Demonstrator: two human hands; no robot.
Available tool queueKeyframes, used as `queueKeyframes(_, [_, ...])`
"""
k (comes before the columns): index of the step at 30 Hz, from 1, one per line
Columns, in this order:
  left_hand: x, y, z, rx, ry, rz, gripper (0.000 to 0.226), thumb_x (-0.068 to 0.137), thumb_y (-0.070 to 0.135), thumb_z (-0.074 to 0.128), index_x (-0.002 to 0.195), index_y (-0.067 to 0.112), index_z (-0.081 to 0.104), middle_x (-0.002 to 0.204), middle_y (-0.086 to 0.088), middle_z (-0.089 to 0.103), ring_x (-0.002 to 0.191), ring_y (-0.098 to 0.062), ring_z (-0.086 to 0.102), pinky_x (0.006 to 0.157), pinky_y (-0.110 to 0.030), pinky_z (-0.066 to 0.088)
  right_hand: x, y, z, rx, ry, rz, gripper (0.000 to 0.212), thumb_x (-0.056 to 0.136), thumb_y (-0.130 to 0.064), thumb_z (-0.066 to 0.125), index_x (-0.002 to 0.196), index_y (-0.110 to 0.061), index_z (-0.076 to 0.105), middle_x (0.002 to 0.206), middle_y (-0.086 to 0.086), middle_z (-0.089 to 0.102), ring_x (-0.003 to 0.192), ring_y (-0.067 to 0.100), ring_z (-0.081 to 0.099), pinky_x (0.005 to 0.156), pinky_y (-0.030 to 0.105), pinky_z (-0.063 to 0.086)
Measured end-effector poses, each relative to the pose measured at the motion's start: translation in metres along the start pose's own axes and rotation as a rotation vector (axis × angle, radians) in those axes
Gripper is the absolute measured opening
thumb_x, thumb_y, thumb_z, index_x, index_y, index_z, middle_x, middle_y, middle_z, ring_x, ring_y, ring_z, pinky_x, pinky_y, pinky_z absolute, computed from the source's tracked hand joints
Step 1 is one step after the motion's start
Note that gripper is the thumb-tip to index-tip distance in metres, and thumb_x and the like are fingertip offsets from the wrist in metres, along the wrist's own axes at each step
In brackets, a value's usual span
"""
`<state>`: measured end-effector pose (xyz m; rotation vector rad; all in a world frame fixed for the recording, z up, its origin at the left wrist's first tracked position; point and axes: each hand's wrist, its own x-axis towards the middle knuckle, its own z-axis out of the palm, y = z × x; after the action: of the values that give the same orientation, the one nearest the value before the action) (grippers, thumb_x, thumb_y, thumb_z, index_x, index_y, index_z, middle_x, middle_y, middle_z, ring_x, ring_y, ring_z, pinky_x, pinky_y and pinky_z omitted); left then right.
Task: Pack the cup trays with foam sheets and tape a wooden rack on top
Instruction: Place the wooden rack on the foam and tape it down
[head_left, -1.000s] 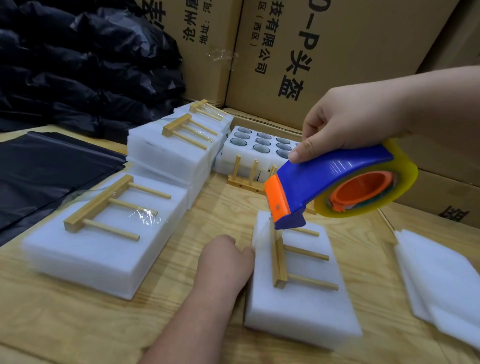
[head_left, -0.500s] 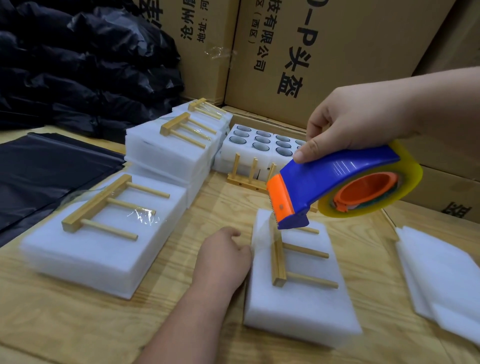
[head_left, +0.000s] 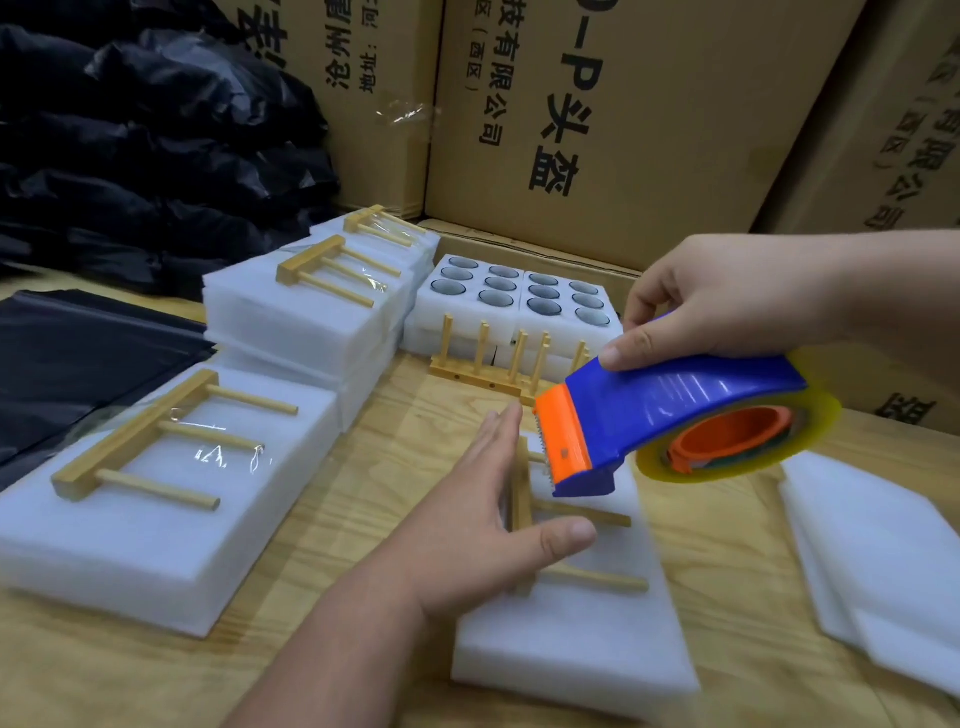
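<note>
A white foam-wrapped pack (head_left: 571, 639) lies on the wooden table in front of me, with a wooden rack (head_left: 582, 545) flat on top. My left hand (head_left: 483, 519) lies over the rack's bar with fingers straight and thumb spread, pressing it down. My right hand (head_left: 727, 296) grips a blue and orange tape dispenser (head_left: 665, 415) holding a roll of clear tape, held just above the pack's far end. Its toothed orange blade points down at the rack.
Finished packs with taped racks sit at the left (head_left: 156, 493) and stacked behind (head_left: 311, 312). Open foam cup trays (head_left: 519, 296) and standing racks (head_left: 493, 358) are at the back. Loose foam sheets (head_left: 872, 561) lie right. Cardboard boxes (head_left: 623, 130) and black bags (head_left: 130, 156) stand behind.
My left hand moved from the pack's left side onto the rack and spread flat. The dispenser stayed above the pack's far end.
</note>
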<state>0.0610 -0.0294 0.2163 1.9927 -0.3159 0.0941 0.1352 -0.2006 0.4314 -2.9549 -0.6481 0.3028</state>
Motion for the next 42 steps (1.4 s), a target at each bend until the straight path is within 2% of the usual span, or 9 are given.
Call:
queueKeyframes(7, [0.042, 0.035, -0.012, 0.223, -0.173, -0.111, 0.149, 0.043, 0.09, 0.072, 0.16, 0.045, -0.008, 0.167, 0.025, -0.005, 0.15, 0.01, -0.014, 0.119, -0.025, 0.012, 0.002, 0.028, 0.02, 0.111, -0.011, -0.025, 0.053, 0.047, -0.089, 0.062, 0.081, -0.049, 0.07, 0.07, -0.015, 0.073, 0.059, 0.0, 0.068, 0.044, 0.013, 0.044])
queueKeyframes(10, [0.057, 0.039, -0.006, 0.26, -0.255, -0.156, 0.146, 0.04, 0.087, 0.078, 0.153, 0.057, -0.008, 0.165, 0.023, 0.018, 0.149, -0.005, 0.027, 0.111, -0.029, 0.034, 0.005, 0.039, 0.03, 0.144, -0.012, -0.026, 0.052, 0.052, -0.087, 0.065, 0.081, -0.045, 0.072, 0.071, -0.014, 0.073, 0.059, -0.001, 0.067, 0.043, 0.011, 0.043])
queueKeyframes(12, [0.059, 0.034, 0.002, 0.25, -0.268, -0.157, 0.14, 0.039, 0.085, 0.081, 0.147, 0.066, -0.007, 0.155, 0.029, 0.029, 0.145, -0.01, 0.036, 0.11, -0.031, 0.038, 0.006, 0.046, 0.039, 0.161, -0.027, -0.007, 0.047, 0.058, -0.086, 0.068, 0.083, -0.046, 0.07, 0.073, -0.017, 0.073, 0.062, -0.002, 0.068, 0.045, 0.013, 0.045])
queueKeyframes(16, [0.056, 0.022, 0.017, 0.284, -0.164, -0.124, 0.142, 0.03, 0.089, 0.078, 0.14, 0.073, -0.011, 0.148, 0.024, 0.032, 0.146, -0.011, 0.027, 0.116, -0.039, 0.036, 0.01, 0.06, 0.059, 0.184, -0.016, 0.014, 0.035, 0.067, -0.082, 0.068, 0.082, -0.05, 0.065, 0.071, -0.022, 0.07, 0.059, -0.004, 0.065, 0.044, 0.013, 0.042])
queueKeyframes(20, [0.051, 0.02, 0.025, 0.368, -0.12, -0.101, 0.146, 0.032, 0.092, 0.074, 0.142, 0.069, -0.019, 0.151, 0.02, 0.033, 0.146, -0.01, 0.025, 0.116, -0.037, 0.034, 0.01, 0.075, 0.07, 0.236, -0.006, 0.014, 0.054, 0.059, -0.084, 0.065, 0.081, -0.035, 0.067, 0.069, -0.01, 0.071, 0.055, 0.0, 0.063, 0.049, 0.02, 0.043])
queueKeyframes(24, [0.052, 0.021, 0.024, 0.459, -0.154, -0.078, 0.15, 0.036, 0.091, 0.073, 0.144, 0.061, -0.027, 0.161, 0.023, 0.019, 0.144, 0.003, 0.014, 0.123, -0.036, 0.021, 0.009, 0.088, 0.076, 0.315, -0.016, 0.008, 0.058, 0.057, -0.082, 0.063, 0.082, -0.03, 0.067, 0.067, -0.004, 0.071, 0.052, 0.002, 0.06, 0.049, 0.021, 0.042])
queueKeyframes(28, [0.053, 0.019, 0.023, 0.504, -0.167, -0.114, 0.158, 0.034, 0.095, 0.07, 0.143, 0.054, -0.037, 0.168, 0.022, 0.007, 0.153, -0.002, 0.005, 0.125, -0.038, 0.021, 0.005, 0.107, 0.079, 0.395, -0.032, -0.01, 0.057, 0.066, -0.084, 0.066, 0.078, -0.028, 0.068, 0.067, -0.001, 0.071, 0.055, 0.006, 0.062, 0.052, 0.024, 0.045])
queueKeyframes(33, [0.054, 0.019, 0.021, 0.594, -0.273, -0.077, 0.137, 0.044, 0.1, 0.06, 0.159, 0.05, 0.004, 0.164, 0.034, 0.008, 0.153, 0.002, -0.013, 0.127, -0.036, 0.012, -0.003, 0.136, 0.072, 0.438, -0.001, -0.069, 0.069, 0.06, -0.086, 0.071, 0.08, -0.02, 0.073, 0.067, 0.006, 0.071, 0.057, 0.013, 0.064, 0.05, 0.024, 0.049])
queueKeyframes(42, [0.054, 0.018, 0.022, 0.715, -0.342, -0.098, 0.133, 0.053, 0.101, 0.053, 0.161, 0.043, 0.001, 0.167, 0.027, -0.005, 0.152, 0.001, -0.017, 0.128, -0.036, -0.002, -0.043, 0.201, 0.06, 0.5, -0.036, 0.053, 0.064, 0.068, -0.068, 0.085, 0.083, -0.007, 0.071, 0.062, 0.017, 0.068, 0.049, 0.021, 0.065, 0.055, 0.023, 0.052])
